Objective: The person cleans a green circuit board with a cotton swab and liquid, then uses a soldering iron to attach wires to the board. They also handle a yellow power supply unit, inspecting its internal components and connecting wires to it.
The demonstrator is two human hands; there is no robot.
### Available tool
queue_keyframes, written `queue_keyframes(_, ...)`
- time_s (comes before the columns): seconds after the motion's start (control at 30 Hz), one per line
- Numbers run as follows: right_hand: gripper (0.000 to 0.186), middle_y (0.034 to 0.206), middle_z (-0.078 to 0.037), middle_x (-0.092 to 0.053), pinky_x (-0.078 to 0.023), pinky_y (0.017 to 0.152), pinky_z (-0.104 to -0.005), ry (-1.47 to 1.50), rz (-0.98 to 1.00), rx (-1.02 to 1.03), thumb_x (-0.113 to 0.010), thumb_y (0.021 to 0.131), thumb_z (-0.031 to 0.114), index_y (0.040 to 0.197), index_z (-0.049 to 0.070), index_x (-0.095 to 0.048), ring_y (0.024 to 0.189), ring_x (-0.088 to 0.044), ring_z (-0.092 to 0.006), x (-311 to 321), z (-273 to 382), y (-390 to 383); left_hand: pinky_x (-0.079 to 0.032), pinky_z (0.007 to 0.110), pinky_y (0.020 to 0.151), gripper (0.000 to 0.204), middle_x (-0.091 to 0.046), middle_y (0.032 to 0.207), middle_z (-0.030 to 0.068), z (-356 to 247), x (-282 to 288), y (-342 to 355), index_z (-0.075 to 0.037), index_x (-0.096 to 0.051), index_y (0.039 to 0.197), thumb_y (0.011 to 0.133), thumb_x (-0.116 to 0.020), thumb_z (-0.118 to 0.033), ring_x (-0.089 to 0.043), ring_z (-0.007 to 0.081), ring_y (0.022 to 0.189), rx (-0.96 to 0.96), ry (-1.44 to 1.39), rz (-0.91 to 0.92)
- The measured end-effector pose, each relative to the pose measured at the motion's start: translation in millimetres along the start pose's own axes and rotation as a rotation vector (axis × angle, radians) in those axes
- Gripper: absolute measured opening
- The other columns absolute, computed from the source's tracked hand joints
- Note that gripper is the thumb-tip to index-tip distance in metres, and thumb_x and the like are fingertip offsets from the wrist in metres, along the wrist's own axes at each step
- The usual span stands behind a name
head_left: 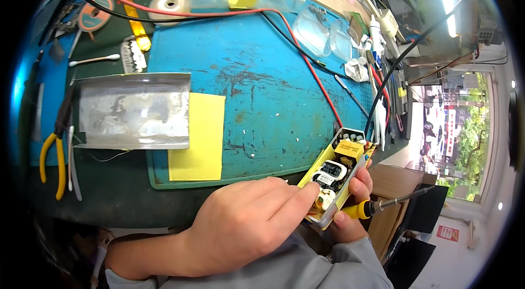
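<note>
An opened power supply point(338, 182) is tilted in my hands, at the near right edge of the blue mat. It has a yellow liner, a yellow-taped transformer and a dark capacitor inside a narrow casing. My right hand point(349, 229) is closed around its right side. The same hand also keeps a screwdriver point(361, 211) with a yellow and black handle, its metal shaft pointing right. From the left, my left hand point(246, 218) is closed on the near end, index finger against the parts inside. Its other fingertips are hidden. Red and black leads run to the far end.
A metal cover point(134, 111) lies on the left beside a yellow pad point(205, 136), pliers point(57, 163) and a cotton swab point(94, 60). Tape rolls, a clear plastic tray point(311, 29) and tools line the far side. Cables point(208, 14) cross the blue mat point(257, 81).
</note>
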State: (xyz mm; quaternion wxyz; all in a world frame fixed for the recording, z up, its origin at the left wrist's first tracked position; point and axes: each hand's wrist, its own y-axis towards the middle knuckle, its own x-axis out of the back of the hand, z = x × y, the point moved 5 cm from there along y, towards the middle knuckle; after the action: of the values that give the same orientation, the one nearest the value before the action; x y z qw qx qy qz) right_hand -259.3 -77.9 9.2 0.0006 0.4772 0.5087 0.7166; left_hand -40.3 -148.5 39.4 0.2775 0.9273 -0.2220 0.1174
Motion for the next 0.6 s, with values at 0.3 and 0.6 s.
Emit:
queue_keyframes(0.3,0.074,0.145,-0.011,-0.046,-0.035,0.119,-0.0599,0.260,-0.212,-0.236,-0.092,0.072,0.014,0.133,0.036,-0.055,0.142,-0.041,-0.0384,-1,11,-9,-0.053,0.031,0.059,0.048,-0.067,0.080,0.0066,-3,-9,8,0.001,-0.069,0.120,0.073,-0.071,-0.006,-0.067,0.0202,0.071,-0.007,0.000,0.027)
queue_keyframes(0.6,0.032,0.146,-0.014,-0.053,-0.027,0.120,-0.0680,0.242,-0.418,-0.095,-0.063,0.096,0.030,0.128,0.030,-0.061,0.141,-0.044,-0.0409,-16,5,-12,-0.053,0.030,0.059,0.044,-0.067,0.081,0.0084,-4,-8,11,0.002,-0.071,0.115,0.071,-0.070,-0.005,-0.067,0.0204,0.072,-0.010,0.008,0.088)
